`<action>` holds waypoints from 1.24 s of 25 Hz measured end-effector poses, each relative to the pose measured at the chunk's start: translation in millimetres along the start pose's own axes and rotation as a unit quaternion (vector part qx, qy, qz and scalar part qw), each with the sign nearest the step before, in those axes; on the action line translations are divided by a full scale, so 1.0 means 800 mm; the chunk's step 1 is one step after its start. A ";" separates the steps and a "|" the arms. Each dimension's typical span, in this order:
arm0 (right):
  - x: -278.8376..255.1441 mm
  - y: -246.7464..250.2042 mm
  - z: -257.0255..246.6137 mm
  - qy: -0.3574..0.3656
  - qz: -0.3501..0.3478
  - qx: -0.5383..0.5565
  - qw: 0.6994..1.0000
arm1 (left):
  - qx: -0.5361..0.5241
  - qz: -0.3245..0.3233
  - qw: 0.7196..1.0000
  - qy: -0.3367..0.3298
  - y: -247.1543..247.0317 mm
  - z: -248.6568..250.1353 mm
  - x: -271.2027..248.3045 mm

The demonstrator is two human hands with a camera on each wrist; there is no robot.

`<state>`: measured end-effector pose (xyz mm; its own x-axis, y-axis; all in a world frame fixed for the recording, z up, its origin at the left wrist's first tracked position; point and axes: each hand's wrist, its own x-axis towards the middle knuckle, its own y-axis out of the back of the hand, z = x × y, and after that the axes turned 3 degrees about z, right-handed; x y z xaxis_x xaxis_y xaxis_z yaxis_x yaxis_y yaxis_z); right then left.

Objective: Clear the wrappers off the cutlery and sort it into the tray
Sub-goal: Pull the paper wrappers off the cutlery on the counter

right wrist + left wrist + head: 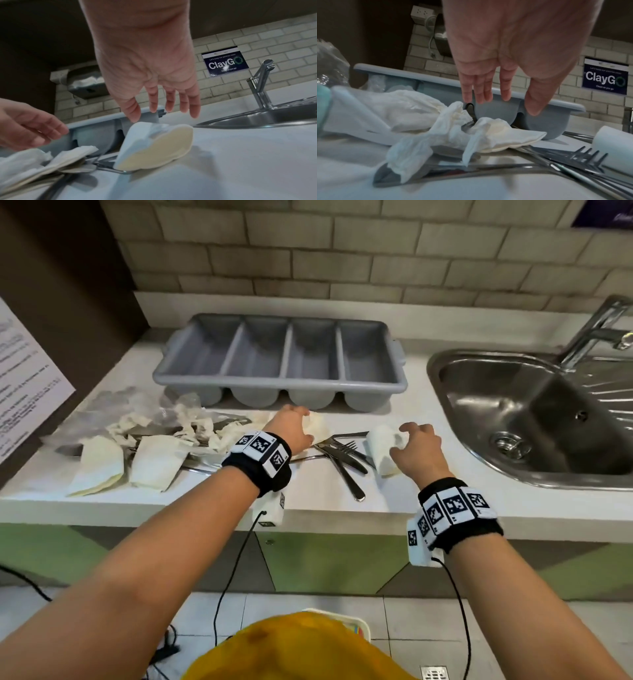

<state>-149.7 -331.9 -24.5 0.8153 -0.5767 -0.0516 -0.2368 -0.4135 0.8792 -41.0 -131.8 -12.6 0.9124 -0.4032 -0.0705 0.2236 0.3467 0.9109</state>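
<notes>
A grey four-compartment tray stands at the back of the white counter; its compartments look empty. In front of it lie bare forks and knives, crossed over each other. My left hand hovers with straight fingers over a crumpled white napkin wrapper and holds nothing. Its fingertips hang just above a dark handle that pokes out of the napkin. My right hand is spread above a folded napkin wrapper, which leans on a metal utensil; the fingers are apart from it.
Several loose napkins and clear plastic wrappers are heaped on the counter's left. A steel sink and tap are at the right. The counter's front edge runs just below my wrists. A printed sheet hangs at far left.
</notes>
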 end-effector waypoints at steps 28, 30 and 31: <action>0.007 -0.007 0.001 -0.065 0.050 0.147 0.986 | 0.101 -0.005 0.990 -0.096 -0.012 -0.017 0.057; 0.005 -0.004 0.000 -0.061 0.081 0.159 0.982 | 0.096 0.021 0.989 -0.115 -0.013 -0.014 0.056; 0.005 -0.002 0.001 -0.062 0.094 0.166 0.980 | 0.087 0.031 0.988 -0.125 -0.013 -0.012 0.055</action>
<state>-146.6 -333.9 -26.5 0.6749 -0.7376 0.0210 -0.5526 -0.4864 0.6768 0.3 -145.1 -29.1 0.8051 -0.5888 0.0710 0.0871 0.2358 0.9679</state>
